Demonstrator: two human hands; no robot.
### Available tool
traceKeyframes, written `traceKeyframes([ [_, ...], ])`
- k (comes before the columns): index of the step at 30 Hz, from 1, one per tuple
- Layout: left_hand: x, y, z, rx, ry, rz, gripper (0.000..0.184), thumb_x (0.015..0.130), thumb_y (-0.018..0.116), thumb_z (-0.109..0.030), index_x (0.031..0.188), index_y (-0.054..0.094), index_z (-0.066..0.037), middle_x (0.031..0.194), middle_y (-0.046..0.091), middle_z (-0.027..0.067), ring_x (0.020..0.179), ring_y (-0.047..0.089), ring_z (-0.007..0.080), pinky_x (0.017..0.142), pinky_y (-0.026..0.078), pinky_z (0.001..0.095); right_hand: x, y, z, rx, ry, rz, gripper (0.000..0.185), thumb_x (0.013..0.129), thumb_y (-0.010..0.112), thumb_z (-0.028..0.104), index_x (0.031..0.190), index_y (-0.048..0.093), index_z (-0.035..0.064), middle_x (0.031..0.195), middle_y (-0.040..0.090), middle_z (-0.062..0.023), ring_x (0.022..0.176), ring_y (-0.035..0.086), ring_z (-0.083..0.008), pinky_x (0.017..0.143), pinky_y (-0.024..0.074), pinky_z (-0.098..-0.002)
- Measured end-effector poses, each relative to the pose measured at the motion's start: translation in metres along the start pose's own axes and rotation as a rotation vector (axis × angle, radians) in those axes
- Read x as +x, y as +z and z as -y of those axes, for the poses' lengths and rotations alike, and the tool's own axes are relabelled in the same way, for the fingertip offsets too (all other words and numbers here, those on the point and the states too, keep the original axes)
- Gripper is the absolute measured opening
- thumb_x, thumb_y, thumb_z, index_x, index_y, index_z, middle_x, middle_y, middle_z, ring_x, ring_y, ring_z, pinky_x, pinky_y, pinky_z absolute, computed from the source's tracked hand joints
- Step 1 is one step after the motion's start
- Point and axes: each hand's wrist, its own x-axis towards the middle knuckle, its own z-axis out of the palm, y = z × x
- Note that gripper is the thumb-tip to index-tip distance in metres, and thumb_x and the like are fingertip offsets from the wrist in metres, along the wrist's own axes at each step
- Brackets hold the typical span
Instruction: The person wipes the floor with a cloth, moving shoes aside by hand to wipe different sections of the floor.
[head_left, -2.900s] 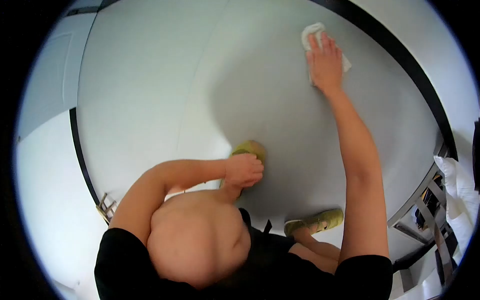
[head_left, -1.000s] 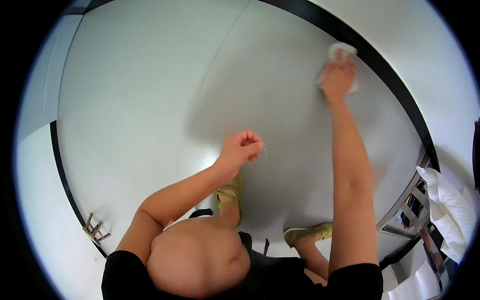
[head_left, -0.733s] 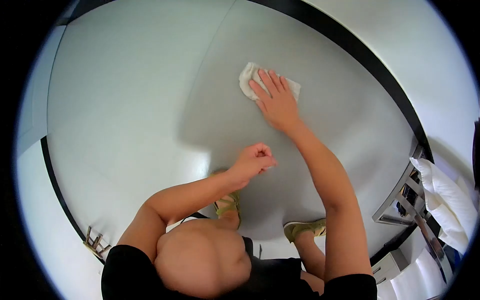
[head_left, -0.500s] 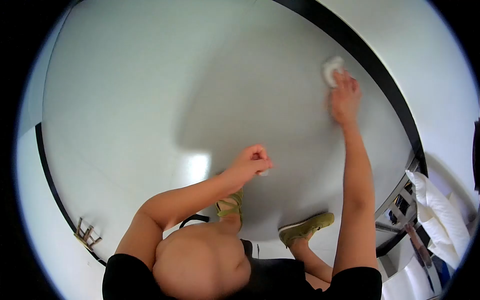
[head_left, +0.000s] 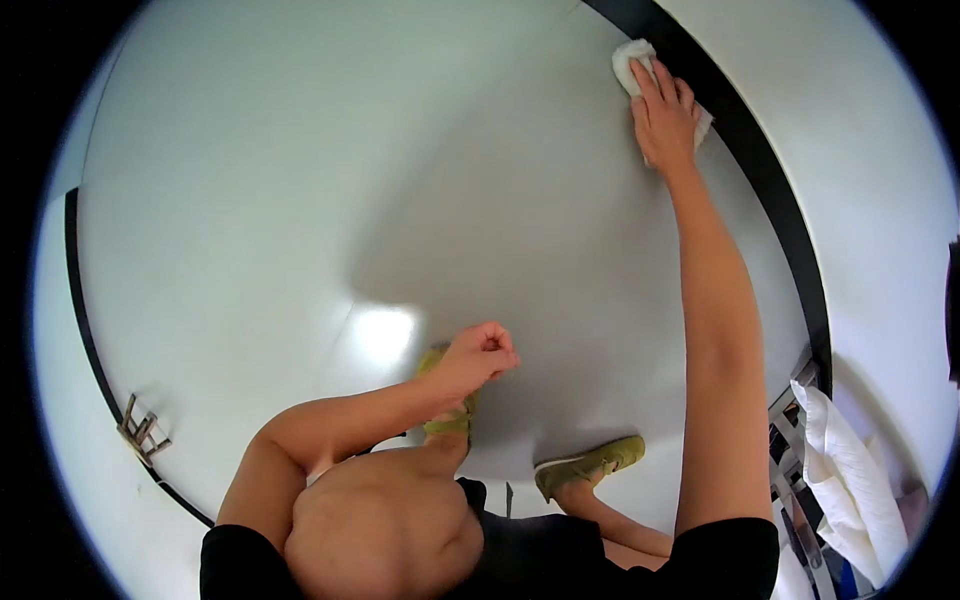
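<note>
I count two hands, one white cloth, two olive-green shoes, two black skirting strips, one small slatted wooden frame, one metal rack and one white pillow-like bundle on the head feed.

The right hand is between one and two o'clock, arm outstretched, palm down, fingers extended and slightly spread over the white cloth. The cloth lies on the pale floor under that hand, its right corner at the edge of the longer skirting strip; I cannot tell whether they touch.

The left hand is just below centre at six o'clock, elbow bent, fingers curled in towards the thumb. I cannot tell whether it pinches anything.

One shoe is at five o'clock; its mate is at six, partly hidden by the left hand and forearm.

At four o'clock the metal rack holds dark and blue items too small to identify; the white bundle covers part of it. The wooden frame sits at eight o'clock, beside the shorter skirting strip.
</note>
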Motion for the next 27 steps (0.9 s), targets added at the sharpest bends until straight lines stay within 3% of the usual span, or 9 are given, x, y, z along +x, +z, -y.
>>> traceKeyframes([
  [3,0.002,-0.001,0.011,-0.031,0.017,-0.003,0.01,0.082,0.058,-0.003,0.082,0.05,-0.009,0.083,0.06,0.0052,0.07,0.049,0.0098,0.061,0.038,0.0241,0.01,0.005,0.029,-0.037,-0.011,-0.046,0.047,0.092,0.045,0.024,0.139,0.04,0.0284,0.145,0.036,-0.0027,0.125,0.037,-0.0329,0.105,0.0264,-0.0507],
  [8,0.002,0.005,0.009,-0.018,0.04,0.001,0.01,0.081,0.057,-0.003,0.081,0.049,-0.009,0.083,0.06,0.0055,0.07,0.048,0.0094,0.062,0.039,0.0237,-0.066,-0.045,0.1,0.073,-0.291,0.115,0.046,0.084,0.052,0.016,0.129,0.053,0.0248,0.139,0.044,-0.003,0.112,0.047,-0.0274,0.098,0.0348,-0.0466],
  [10,0.005,0.007,0.008,-0.003,0.038,0.01,0.01,0.081,0.057,-0.003,0.081,0.049,-0.009,0.084,0.06,0.0055,0.07,0.048,0.0093,0.063,0.04,0.0235,-0.114,-0.058,0.121,0.232,-0.374,0.336,0.056,0.076,0.06,0.014,0.13,0.052,0.0275,0.144,0.04,0.0013,0.112,0.046,-0.0279,0.094,0.0371,-0.045],
  [12,0.007,0.008,0.009,0.017,0.022,0.028,0.01,0.081,0.057,-0.003,0.081,0.049,-0.009,0.084,0.061,0.0054,0.07,0.049,0.0094,0.063,0.041,0.0235,-0.161,-0.053,0.126,0.314,-0.496,0.266,0.052,0.076,0.059,0.015,0.126,0.056,0.0275,0.14,0.044,0.0027,0.111,0.048,-0.0254,0.094,0.0379,-0.0451],
  [15,0.012,0.008,0.016,0.051,0.023,0.031,0.01,0.08,0.057,-0.002,0.081,0.05,-0.009,0.084,0.061,0.0052,0.071,0.05,0.0091,0.063,0.041,0.0238,-0.146,-0.042,0.107,0.318,-0.602,0.267,0.049,0.078,0.057,0.015,0.125,0.057,0.0277,0.138,0.047,0.0024,0.113,0.048,-0.0247,0.096,0.0373,-0.0467],
  [17,0.01,0.008,0.012,0.013,-0.004,0.036,0.011,0.08,0.057,-0.002,0.08,0.049,-0.009,0.084,0.061,0.0052,0.071,0.049,0.0094,0.063,0.041,0.0239,-0.104,-0.037,0.089,0.122,-0.459,0.342,0.048,0.083,0.053,0.017,0.129,0.053,0.0277,0.142,0.042,0.0006,0.117,0.046,-0.0267,0.099,0.0344,-0.0487],
  [19,0.008,0.008,0.015,-0.03,-0.011,0.039,0.011,0.08,0.057,-0.002,0.08,0.049,-0.009,0.084,0.06,0.0053,0.071,0.049,0.0096,0.063,0.041,0.024,-0.055,-0.032,0.067,-0.086,-0.189,0.241,0.045,0.089,0.052,0.027,0.134,0.047,0.0258,0.144,0.039,-0.0019,0.122,0.042,-0.0287,0.101,0.0315,-0.0495],
  [21,0.008,0.003,0.016,-0.059,0.017,0.04,0.01,0.08,0.057,-0.002,0.08,0.049,-0.009,0.084,0.06,0.0052,0.071,0.049,0.0097,0.063,0.041,0.0241,-0.017,-0.01,0.033,-0.003,-0.054,0.107,0.046,0.092,0.047,0.026,0.138,0.042,0.0258,0.146,0.035,-0.0038,0.127,0.036,-0.0327,0.104,0.0271,-0.0516],
  [27,0.008,-0.002,0.014,-0.037,-0.051,-0.001,0.01,0.082,0.059,-0.004,0.082,0.049,-0.009,0.084,0.06,0.0048,0.07,0.048,0.0094,0.062,0.04,0.0241,0.052,0.025,0.041,-0.022,-0.022,-0.104,0.05,0.088,0.05,0.022,0.137,0.043,0.0256,0.145,0.036,-0.0027,0.125,0.038,-0.0333,0.102,0.0297,-0.0499],
])
